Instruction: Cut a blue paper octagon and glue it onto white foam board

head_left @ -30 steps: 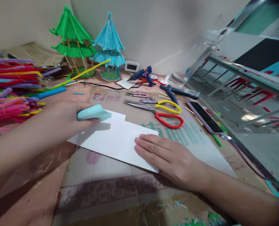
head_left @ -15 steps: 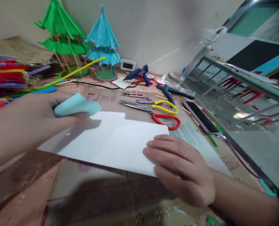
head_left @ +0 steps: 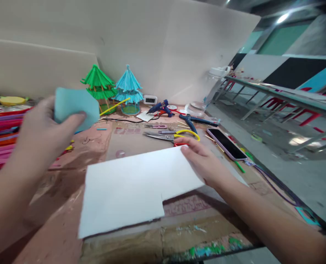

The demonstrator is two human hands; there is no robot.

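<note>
My left hand (head_left: 46, 128) is raised at the left, its thumb and fingers closed on a pale teal piece (head_left: 79, 106) that looks like paper or thin foam. Stretched in from the right, my right hand (head_left: 202, 159) grips the right end of a white sheet of card (head_left: 124, 190), thumb on top. A step is cut out of the sheet's near right edge. Just beyond my right hand lie scissors (head_left: 163, 137) with one yellow and one red handle, the red one partly hidden by my fingers.
Beyond the sheet stand a green pipe-cleaner tower (head_left: 99, 82), a blue one (head_left: 128, 82), a small digital clock (head_left: 150, 99) and a blue glue gun (head_left: 161, 107). Blue pliers-like tool (head_left: 196, 120) and phone (head_left: 226, 143) lie right. Pipe cleaners (head_left: 3, 135) pile at left.
The white card has turned over or round, so its stepped edge now faces me. My left hand has lifted the teal piece off the card, up and left. The view has tipped upward.
</note>
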